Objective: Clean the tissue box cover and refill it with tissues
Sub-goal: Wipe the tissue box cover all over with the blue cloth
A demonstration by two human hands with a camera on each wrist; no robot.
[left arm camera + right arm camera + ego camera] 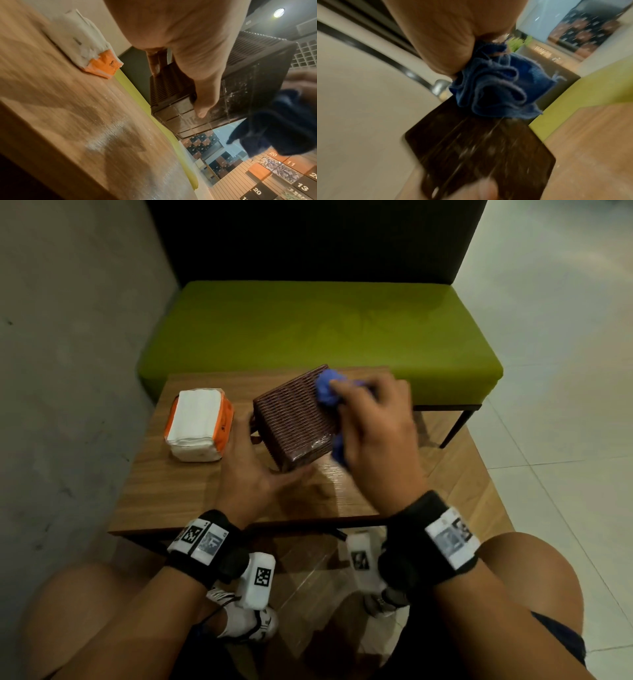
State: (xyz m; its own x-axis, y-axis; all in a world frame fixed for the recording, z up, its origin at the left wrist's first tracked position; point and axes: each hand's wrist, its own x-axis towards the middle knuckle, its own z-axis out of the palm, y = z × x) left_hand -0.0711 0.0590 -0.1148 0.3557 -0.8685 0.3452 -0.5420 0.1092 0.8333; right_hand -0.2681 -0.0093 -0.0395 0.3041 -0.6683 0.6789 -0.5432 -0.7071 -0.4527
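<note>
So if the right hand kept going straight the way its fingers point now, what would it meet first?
Probably the green bench. The right hand, gripping the blue cloth on the tissue box cover, points away over the table's far edge. Depth is unclear.

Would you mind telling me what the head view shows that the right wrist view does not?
Only the head view shows the tissue pack on the table and the left hand gripping the tissue box cover. Only the right wrist view shows the folds of the blue cloth close up. Both show the right hand holding the cloth against the cover.
</note>
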